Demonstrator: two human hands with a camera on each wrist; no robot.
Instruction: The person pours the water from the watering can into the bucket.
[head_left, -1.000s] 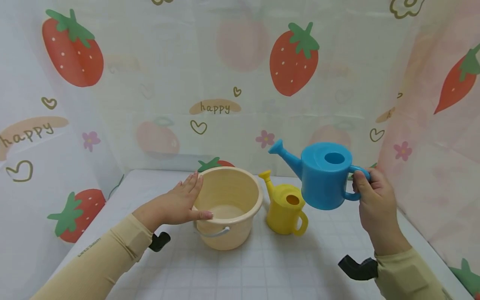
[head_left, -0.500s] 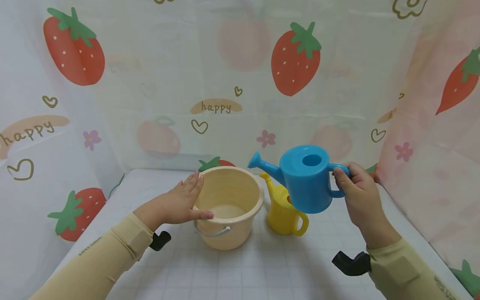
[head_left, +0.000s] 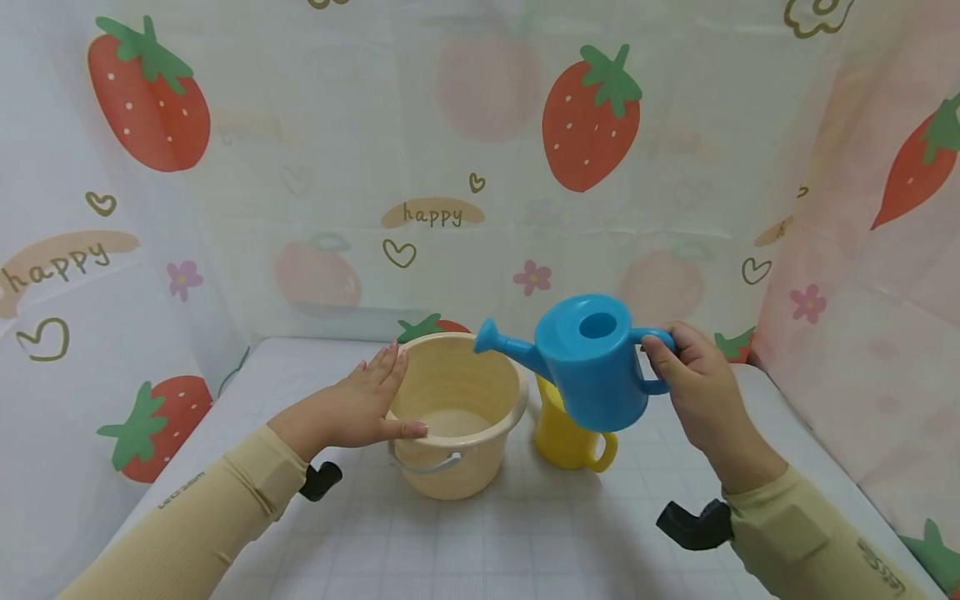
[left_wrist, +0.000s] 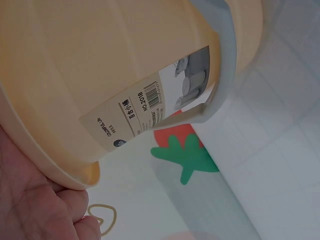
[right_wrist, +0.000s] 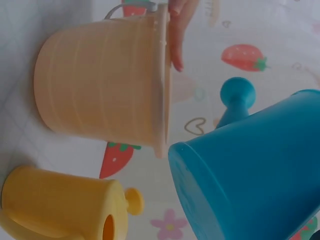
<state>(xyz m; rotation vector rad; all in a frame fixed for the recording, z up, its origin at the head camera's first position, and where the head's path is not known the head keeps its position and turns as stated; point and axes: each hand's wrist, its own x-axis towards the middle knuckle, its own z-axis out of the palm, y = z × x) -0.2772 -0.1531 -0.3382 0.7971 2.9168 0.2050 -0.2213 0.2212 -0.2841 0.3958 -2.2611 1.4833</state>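
In the head view a cream bucket (head_left: 457,467) with a grey handle stands on the table. My left hand (head_left: 352,408) lies over its left rim, fingers straight and thumb across the front of the rim. My right hand (head_left: 697,383) grips the handle of a blue watering can (head_left: 596,367), raised above the table and tilted slightly toward the bucket. Its spout tip overlaps the bucket's right rim in the head view. Behind the blue can stands a yellow watering can (head_left: 566,442), its upper part mostly hidden. The right wrist view shows that yellow can's spout and opening.
A white table (head_left: 480,542) with a faint grid runs under everything. Strawberry-printed cloth (head_left: 337,150) closes in the back and both sides. Each wrist carries a black camera mount (head_left: 693,527).
My right hand has carried the blue watering can leftward and slightly down, its spout now by the bucket and its body in front of the yellow can. The left hand stays put.
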